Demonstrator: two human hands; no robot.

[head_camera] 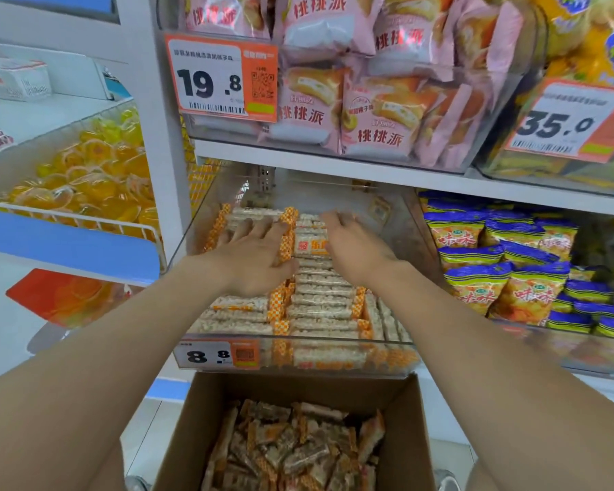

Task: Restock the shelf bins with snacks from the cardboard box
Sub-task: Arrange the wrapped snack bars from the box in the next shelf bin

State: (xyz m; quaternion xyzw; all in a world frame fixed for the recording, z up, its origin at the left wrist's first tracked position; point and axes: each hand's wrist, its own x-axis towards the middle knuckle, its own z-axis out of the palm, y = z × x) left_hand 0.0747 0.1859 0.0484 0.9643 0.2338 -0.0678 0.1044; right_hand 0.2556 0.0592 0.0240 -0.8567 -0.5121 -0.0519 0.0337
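A clear plastic shelf bin (420,242) holds rows of rice-crisp snack bars (319,303) in clear wrappers with orange checked ends. Both my hands reach into it. My left hand (254,258) lies flat, fingers straight, on the bars at the left of the bin. Near the bin's back, my right hand (351,244) rests on the bars with its fingers bent over a bar. Below the bin, an open cardboard box (410,419) holds several more of the same snack bars (295,448) in a loose heap.
A price tag marked 8.8 (215,354) is on the bin's front. Pink cake packs (366,101) fill the bin above. Blue and yellow snack bags (504,274) sit to the right, yellow jelly cups (86,182) in a wire basket to the left.
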